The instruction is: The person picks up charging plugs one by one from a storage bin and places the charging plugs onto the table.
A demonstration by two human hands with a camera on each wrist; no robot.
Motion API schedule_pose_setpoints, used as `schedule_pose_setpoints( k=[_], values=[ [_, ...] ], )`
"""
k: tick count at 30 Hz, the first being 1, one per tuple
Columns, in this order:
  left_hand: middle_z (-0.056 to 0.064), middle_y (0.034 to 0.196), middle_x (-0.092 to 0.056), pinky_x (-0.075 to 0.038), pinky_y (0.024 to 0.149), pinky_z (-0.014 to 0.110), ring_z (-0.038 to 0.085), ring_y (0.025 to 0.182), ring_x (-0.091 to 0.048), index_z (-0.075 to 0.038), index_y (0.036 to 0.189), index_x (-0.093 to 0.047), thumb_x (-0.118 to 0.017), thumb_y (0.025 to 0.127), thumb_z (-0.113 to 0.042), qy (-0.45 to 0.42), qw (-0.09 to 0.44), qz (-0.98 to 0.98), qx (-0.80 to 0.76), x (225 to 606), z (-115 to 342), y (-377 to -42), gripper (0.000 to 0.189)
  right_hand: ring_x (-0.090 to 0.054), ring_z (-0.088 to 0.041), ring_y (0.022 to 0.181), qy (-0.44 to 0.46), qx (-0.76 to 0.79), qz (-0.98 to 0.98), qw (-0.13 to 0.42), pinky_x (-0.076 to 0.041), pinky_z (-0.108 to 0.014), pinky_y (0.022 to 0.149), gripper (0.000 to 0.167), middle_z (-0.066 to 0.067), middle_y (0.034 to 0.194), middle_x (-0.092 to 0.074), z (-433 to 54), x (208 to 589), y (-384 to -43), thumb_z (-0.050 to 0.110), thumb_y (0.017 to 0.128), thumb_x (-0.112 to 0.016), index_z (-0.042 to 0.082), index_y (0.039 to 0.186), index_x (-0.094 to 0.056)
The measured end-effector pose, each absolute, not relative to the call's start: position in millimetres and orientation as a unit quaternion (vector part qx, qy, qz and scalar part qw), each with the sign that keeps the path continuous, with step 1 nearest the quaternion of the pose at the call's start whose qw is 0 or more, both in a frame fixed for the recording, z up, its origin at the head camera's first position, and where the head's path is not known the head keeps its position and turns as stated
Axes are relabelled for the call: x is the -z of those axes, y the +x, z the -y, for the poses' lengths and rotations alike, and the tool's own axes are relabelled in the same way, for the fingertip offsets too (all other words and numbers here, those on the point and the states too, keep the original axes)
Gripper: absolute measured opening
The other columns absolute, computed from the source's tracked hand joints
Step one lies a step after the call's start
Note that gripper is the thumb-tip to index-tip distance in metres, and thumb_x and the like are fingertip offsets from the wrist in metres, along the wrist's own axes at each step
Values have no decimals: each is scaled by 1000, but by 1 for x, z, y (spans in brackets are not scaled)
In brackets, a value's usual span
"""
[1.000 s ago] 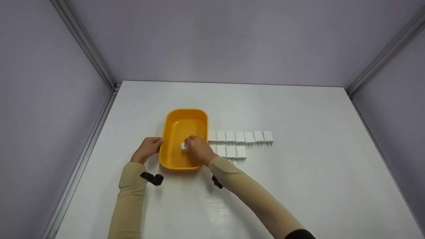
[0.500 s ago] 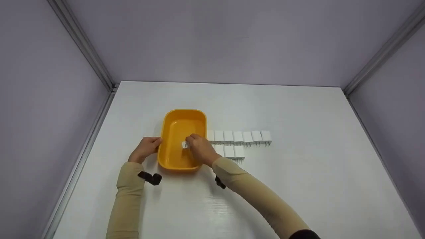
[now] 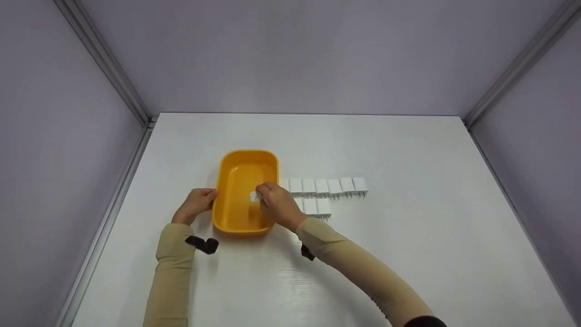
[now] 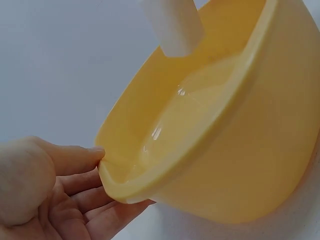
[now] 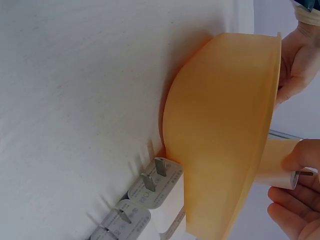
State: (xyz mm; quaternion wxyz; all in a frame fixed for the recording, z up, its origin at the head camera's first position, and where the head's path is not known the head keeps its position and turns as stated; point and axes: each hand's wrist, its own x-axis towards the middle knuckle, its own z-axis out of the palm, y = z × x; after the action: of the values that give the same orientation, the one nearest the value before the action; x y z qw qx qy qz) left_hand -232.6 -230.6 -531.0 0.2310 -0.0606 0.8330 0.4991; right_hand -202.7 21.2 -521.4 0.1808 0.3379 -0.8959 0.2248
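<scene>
A deep yellow plastic basin stands on the white table. My left hand pinches its left rim, thumb on top and fingers beneath, as the left wrist view shows. Over the basin, my right hand holds a white plug-in charger between thumb and fingers. That charger hangs above the basin's opening in the left wrist view. In the right wrist view, a metal prong sticks out of the held charger towards the fingers. No other object shows in the visible part of the basin.
Several white chargers lie side by side in a row right of the basin, prongs towards me. A shorter row of chargers lies nearer, partly behind the right hand. Grey walls enclose the table's back and sides.
My right hand has moved slightly right relative to the basin, with the charger still in its fingers. The left hand keeps its hold on the rim. The head view has shifted a little.
</scene>
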Motion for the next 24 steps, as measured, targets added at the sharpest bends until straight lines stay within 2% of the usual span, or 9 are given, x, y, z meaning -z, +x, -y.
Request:
schedule_pose_setpoints(
  k=[5, 13, 24],
  values=[
    [19, 133, -58, -52, 100, 32, 5, 95, -58, 2, 139, -48, -37, 105, -28, -66, 231, -830, -503, 531, 231, -233, 47, -66, -20, 92, 323, -236, 899, 180, -58, -26, 82, 20, -10, 100, -67, -29, 518, -200, 1, 84, -67, 2, 104, -63],
    [24, 140, -52, -50, 105, 38, 14, 108, -61, 4, 140, -45, -39, 104, -28, -57, 219, -834, -504, 534, 230, -234, 49, -66, -19, 92, 314, -250, 886, 232, -58, -25, 81, 21, -9, 100, -67, -42, 520, -197, 0, 82, -69, 3, 102, -64],
    [22, 138, -55, -49, 106, 39, 12, 107, -61, 3, 140, -47, -38, 105, -30, -66, 221, -833, -503, 536, 231, -235, 48, -66, -20, 94, 310, -259, 876, 264, -58, -25, 81, 19, -8, 98, -65, -60, 523, -194, 0, 83, -70, 4, 99, -63]
  ],
)
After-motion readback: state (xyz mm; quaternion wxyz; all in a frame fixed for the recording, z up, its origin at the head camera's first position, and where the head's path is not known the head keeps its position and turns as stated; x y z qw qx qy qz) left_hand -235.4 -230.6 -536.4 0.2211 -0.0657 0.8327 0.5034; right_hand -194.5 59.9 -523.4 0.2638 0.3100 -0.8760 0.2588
